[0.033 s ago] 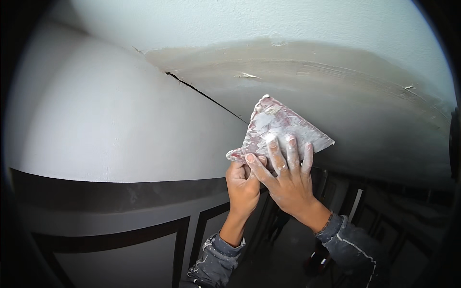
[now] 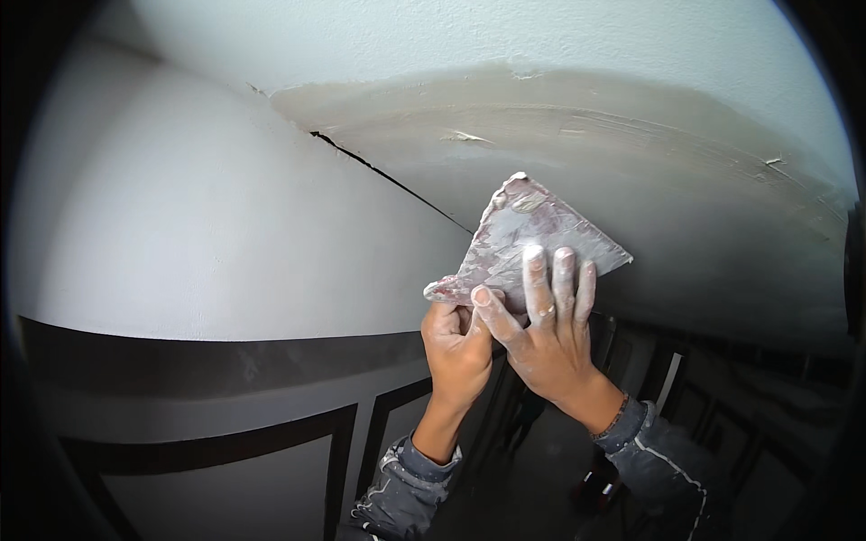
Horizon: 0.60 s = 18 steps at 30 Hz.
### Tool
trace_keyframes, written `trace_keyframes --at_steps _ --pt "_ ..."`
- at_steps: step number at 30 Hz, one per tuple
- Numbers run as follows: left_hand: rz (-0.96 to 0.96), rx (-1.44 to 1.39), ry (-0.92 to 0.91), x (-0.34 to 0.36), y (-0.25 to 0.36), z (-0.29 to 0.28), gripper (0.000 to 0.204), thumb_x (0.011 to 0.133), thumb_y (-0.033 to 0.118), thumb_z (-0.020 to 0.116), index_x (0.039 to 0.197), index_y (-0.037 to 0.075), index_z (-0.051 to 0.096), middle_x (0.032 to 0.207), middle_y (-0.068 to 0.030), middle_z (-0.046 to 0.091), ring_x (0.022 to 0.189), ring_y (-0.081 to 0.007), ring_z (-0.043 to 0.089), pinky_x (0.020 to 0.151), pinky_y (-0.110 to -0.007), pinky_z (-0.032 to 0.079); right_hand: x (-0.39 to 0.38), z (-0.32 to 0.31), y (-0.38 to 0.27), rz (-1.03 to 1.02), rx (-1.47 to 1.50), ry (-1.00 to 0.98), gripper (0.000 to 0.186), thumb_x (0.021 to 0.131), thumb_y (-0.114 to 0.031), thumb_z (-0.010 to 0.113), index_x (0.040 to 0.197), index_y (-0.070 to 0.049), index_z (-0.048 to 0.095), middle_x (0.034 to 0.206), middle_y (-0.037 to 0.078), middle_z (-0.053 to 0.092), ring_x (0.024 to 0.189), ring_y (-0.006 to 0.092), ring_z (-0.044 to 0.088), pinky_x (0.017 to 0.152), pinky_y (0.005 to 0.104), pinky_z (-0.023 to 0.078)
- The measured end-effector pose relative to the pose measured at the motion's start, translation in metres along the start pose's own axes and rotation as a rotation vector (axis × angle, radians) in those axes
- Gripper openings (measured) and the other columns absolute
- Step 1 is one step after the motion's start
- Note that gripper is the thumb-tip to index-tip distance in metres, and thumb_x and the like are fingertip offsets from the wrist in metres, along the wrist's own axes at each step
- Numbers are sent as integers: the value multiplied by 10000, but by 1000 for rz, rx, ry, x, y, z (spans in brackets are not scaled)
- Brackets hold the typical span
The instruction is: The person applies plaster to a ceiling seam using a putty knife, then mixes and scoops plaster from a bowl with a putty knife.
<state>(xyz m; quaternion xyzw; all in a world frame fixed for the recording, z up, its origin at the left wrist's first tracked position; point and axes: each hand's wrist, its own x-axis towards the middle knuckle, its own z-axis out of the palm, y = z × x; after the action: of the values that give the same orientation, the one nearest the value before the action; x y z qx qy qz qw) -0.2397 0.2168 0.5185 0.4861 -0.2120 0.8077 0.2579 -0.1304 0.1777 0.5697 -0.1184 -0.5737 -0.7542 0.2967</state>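
Plastering trowel (image 2: 532, 239) pressed flat against wet grey plaster band (image 2: 631, 153) on the ceiling.

Left hand (image 2: 457, 347) closed around the trowel's handle end at its lower left corner, fingers curled shut on it. Right hand (image 2: 550, 334) just beside, to the right, palm under the blade, fingers (image 2: 536, 279) spread and straight, pushing on the blade's back rather than gripping; thumb touching the left hand. Blade smeared with dried plaster, wide edge pointing up and right from the hands, lying on the fresh band. Dark crack line (image 2: 388, 176) running from upper left down to the trowel's left edge. Smooth white surface (image 2: 198, 216) left of the trowel; dark-trimmed wall panels (image 2: 271, 451) below it. Grey sleeves (image 2: 406, 487) beneath both wrists, dusted with white plaster.
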Motion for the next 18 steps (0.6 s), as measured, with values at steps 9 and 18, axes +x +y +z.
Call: trace_keyframes --at_steps 9,18 --pt "90 -26 151 25 5 19 338 1026 159 549 1306 -8 464 1169 -73 636 986 -107 621 831 -244 496 57 5 9 174 105 -23 546 922 -266 566 1460 -245 474 1590 129 300 1439 403 311 1136 662 216" --pt "-179 108 335 -20 6 12 337 993 170 615 1250 -22 515 1070 -72 668 923 -110 639 798 -256 516 18 -19 -4 266 416 -338 653 873 -85 601 1494 -124 406 1552 250 294 1441 461 257 1146 616 210"
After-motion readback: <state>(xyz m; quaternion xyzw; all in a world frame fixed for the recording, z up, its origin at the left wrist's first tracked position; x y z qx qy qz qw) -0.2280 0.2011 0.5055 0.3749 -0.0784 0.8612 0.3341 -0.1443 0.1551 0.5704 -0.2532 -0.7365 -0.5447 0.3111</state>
